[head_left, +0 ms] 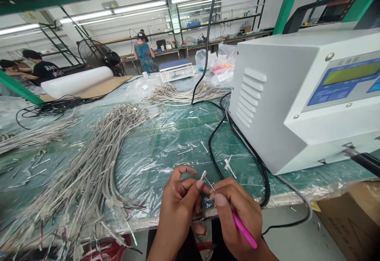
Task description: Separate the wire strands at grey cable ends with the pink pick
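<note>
The big white machine (pixel 279 71) is cut off at the right edge. Left of the machine and nearer to us, the left hand (pixel 178 201) pinches a cable (pixel 203 175) near its shiny end; fingers hide most of it. Closer to the machine, the right hand (pixel 240 213) curls tight around a pink tool (pixel 246 232). The tool's thin tip is by the cable, but I can't tell if they touch. Far left of the machine lies a pile of gray cables (pixel 101 154), cut off at the bottom.

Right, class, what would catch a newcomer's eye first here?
The bulky pale machine dominates the right side of the view. Below centre, the right hand holds a bright pink-handled tool close to the left hand. Left of centre sprawls a big bundle of grey cables.
</note>
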The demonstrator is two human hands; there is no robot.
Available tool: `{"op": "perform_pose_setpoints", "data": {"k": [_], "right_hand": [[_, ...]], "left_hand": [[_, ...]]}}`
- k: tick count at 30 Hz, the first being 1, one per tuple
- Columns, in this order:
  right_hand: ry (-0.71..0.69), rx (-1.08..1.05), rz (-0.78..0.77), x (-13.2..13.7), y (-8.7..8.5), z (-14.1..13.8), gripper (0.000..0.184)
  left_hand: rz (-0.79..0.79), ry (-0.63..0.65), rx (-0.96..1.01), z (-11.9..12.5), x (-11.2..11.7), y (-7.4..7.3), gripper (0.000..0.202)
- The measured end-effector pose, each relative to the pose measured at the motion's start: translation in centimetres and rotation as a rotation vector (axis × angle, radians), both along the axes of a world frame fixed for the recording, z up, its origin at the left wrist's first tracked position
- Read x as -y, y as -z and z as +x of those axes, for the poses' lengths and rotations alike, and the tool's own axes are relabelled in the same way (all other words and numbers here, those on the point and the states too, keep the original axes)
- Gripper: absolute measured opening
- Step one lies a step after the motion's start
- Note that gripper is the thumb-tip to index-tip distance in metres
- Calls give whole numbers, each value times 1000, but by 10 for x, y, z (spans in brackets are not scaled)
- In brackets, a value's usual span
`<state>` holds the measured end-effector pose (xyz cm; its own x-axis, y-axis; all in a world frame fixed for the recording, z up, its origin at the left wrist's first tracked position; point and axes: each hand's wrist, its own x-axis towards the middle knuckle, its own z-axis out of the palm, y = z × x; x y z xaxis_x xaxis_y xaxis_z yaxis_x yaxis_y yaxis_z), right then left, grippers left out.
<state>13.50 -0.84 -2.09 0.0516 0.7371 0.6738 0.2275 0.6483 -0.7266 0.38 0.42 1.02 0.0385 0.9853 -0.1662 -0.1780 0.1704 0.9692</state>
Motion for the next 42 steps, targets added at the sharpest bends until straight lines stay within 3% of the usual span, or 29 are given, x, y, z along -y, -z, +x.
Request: {"op": "perform_pose_setpoints", "data": {"k": [13,23,29,42], "right_hand": [[35,16,-25,-3,-5,-3,20],[-78,81,74,-2,1,1,20],[78,-101,76,3,14,-3,19],[44,2,-24,-2,0,-3,19]], "left_hand": [[37,28,-64,-3,1,3,14],[-12,-34,-48,4,5,7,21],[-10,-31,-56,1,1,7,30],[55,91,-60,-11,2,11,19]]}}
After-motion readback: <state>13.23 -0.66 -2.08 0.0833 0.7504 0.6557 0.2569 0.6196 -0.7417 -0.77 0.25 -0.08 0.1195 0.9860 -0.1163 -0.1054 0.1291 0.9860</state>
